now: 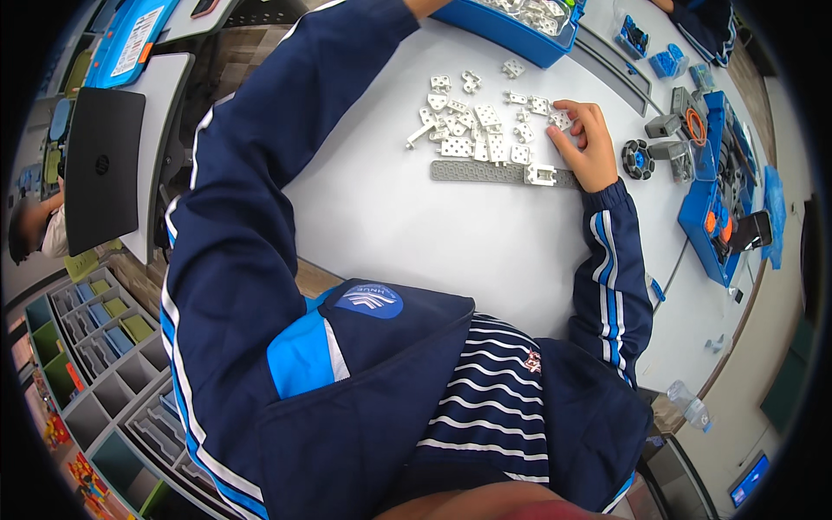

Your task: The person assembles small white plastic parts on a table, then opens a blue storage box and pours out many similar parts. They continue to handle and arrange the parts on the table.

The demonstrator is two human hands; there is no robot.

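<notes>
My right hand is at the right end of a spread of white plastic building connectors. Its thumb and fingers curl around one white connector at table level. Below the spread lies a long grey perforated beam, with a white frame-shaped connector on it, close to my right wrist. My left arm reaches to the top edge, beside a blue bin of white parts. Only a sliver of my left hand shows there; its fingers are out of view.
On the right are a black wheel, grey motor blocks, and blue trays with parts. A laptop stands on another table at the left. Another person's sleeve shows at the top right.
</notes>
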